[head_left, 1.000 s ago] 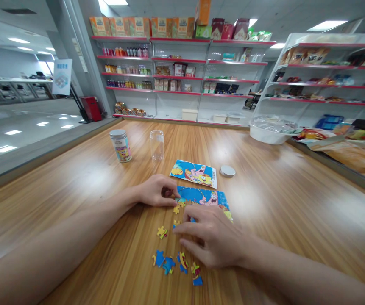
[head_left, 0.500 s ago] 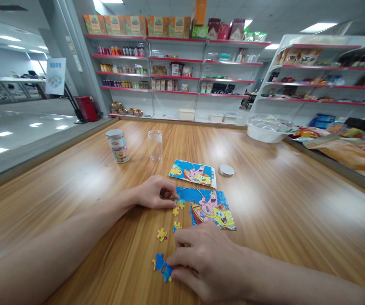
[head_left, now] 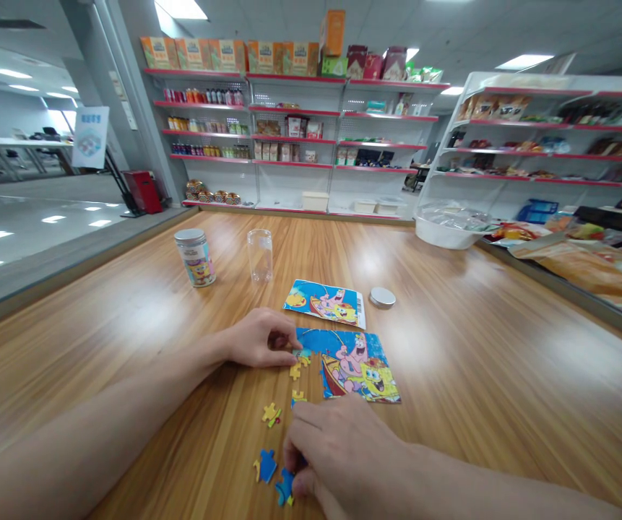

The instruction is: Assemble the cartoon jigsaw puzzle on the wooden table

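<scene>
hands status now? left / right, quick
Left hand: fingers curled, pinching the upper left corner of the jigsaw puzzle.
Right hand: fingers bent down on the loose blue pieces; whether it grips one cannot be told.

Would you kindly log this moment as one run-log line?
left hand: holds puzzle corner | right hand: on loose pieces | table: jar, lid

The bench point(head_left: 478, 347) is wood-grain laminate, smooth and glossy with glare. At its twelve o'clock stands a clear plastic jar point(head_left: 260, 254); at one o'clock a shiny metal lid point(head_left: 382, 297). The jigsaw puzzle point(head_left: 351, 365) looks like printed glossy cardboard.
</scene>
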`<state>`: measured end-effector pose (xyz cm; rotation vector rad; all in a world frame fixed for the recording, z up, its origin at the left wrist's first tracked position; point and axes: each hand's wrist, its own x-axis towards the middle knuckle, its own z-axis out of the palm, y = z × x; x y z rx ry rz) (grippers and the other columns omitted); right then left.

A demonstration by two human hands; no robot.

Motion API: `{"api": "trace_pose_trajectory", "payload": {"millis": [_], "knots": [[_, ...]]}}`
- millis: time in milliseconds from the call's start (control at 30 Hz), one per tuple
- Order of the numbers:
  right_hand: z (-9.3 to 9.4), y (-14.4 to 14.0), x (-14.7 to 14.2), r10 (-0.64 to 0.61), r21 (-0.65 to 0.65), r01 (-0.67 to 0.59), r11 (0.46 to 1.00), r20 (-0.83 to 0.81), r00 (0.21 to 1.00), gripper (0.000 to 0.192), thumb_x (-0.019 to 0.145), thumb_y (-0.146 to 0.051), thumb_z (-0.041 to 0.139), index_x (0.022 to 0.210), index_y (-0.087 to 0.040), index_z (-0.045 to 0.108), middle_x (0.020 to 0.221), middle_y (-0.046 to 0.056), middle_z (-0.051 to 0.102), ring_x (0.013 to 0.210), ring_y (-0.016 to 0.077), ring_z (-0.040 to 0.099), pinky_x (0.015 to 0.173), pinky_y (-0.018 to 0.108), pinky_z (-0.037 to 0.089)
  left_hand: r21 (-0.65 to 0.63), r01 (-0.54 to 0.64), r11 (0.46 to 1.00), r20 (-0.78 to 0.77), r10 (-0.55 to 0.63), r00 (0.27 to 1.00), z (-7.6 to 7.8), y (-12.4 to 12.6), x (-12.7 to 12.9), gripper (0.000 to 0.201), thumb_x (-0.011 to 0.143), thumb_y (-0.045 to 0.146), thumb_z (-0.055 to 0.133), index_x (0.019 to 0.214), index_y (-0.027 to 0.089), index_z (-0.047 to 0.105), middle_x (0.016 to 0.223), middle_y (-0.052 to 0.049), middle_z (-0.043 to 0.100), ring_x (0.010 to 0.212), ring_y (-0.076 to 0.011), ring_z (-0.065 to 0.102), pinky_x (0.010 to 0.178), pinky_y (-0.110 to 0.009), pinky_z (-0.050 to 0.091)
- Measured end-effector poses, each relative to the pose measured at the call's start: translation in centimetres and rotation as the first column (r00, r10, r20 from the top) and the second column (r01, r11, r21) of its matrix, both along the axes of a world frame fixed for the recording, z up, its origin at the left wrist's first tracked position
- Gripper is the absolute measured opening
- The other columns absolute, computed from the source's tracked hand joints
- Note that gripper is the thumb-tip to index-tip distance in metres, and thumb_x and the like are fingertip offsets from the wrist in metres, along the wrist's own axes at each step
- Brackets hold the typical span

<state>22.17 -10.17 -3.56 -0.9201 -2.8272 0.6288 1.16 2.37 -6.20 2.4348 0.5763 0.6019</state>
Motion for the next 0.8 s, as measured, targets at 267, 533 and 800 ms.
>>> {"api": "trace_pose_trajectory", "payload": {"millis": [267,533,800], "knots": [[-0.13,-0.07,0.31,0.067,0.021,-0.065,0.998,-0.101,0.993,0.017,0.075,-0.018,0.067,0.091,-0.019,0.059,0.089,-0.001,0.066,0.074,0.0153,0.06,0.057,0.028,0.035,-0.001,-0.016,1.0,-0.007,0.016,1.0,0.28,-0.09,0.0,0.022,0.082,0.034,0.071,0.083,0.012,0.071,0.066,0.0,0.056,0.057,-0.0109,0.048,0.054,-0.021,0.037],[0.2,-0.53,0.44,0.055,0.111,-0.043,0.993,-0.107,0.993,0.024,0.078,-0.032,0.068,0.097,-0.021,0.061,0.094,0.002,0.063,0.076,0.0185,0.057,0.055,0.031,0.031,-0.006,-0.016,1.0,-0.013,0.016,1.0,0.22,-0.07,-0.03,0.023,0.083,0.034,0.071,0.083,0.011,0.071,0.067,-0.001,0.057,0.058,-0.0112,0.049,0.054,-0.021,0.037],[-0.17,-0.79,0.12,0.046,0.092,-0.037,0.995,-0.096,0.994,0.02,0.078,-0.03,0.073,0.091,-0.021,0.061,0.09,-0.001,0.063,0.073,0.0156,0.055,0.057,0.03,0.032,0.01,0.0,1.0,0.006,0.0,1.0,0.16,-0.06,-0.03,0.022,0.084,0.034,0.07,0.086,0.012,0.071,0.067,0.0,0.056,0.058,-0.011,0.048,0.054,-0.021,0.037]]}}
